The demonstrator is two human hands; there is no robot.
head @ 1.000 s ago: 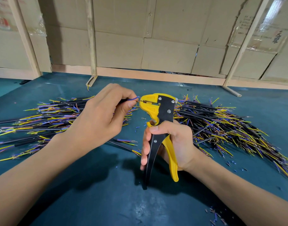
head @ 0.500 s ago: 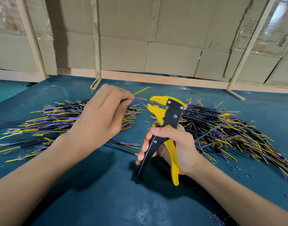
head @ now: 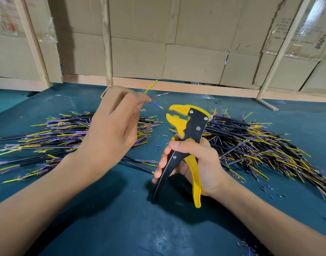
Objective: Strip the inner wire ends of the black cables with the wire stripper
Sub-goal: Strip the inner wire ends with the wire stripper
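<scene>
Wires (head: 154, 105) withdrawn from upright wire stripper (head: 186, 126), pointing right, left hand (head: 112, 130) pinching them, right hand (head: 197, 159) gripping handles

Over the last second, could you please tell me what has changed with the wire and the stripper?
The left hand drew the blue wire out of the wire stripper and lifted it clear, copper now bared; the handles sprang apart. The right hand keeps its grip; cable piles unchanged.

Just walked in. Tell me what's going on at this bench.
A person is stripping cable ends. The left hand pinches one cable, its yellow wire, red wire and blue wire fanned out, the red and blue tips looking bare. The right hand grips the wire stripper, jaws apart, just beside the wires. Piles of black cables lie on the green table.
</scene>
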